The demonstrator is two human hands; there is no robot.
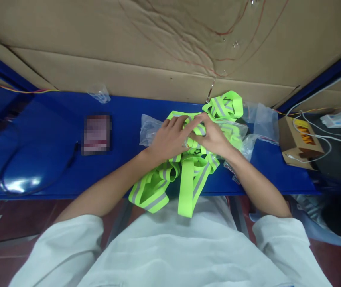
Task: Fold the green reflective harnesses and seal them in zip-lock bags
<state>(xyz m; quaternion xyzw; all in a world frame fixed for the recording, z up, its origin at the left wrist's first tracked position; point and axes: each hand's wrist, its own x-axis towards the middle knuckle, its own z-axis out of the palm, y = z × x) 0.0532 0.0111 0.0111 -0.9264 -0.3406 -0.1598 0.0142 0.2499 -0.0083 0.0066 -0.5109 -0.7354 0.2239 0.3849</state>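
Bunched neon-yellow reflective straps (187, 179) with grey stripes lie under both my hands, and their loops hang over the table's front edge. My left hand (172, 137) lies across the left of the bunch, its fingers bent round the webbing. From the other side my right hand (213, 136) grips the same bunch, thumb and fingers close to my left fingertips. A black buckle-like piece (198, 151) shows just below the hands. Another coil of the same strap (225, 106) sits behind my right hand. Clear plastic bags (150, 129) stick out at the left of the bunch.
On the blue table (128, 109) a blurred reddish packet (96, 134) lies to the left. More clear bags (264, 122) lie at right, beside an open cardboard box (298, 141) with orange contents. White cables (338, 137) run by it. A cardboard panel (98, 67) stands behind.
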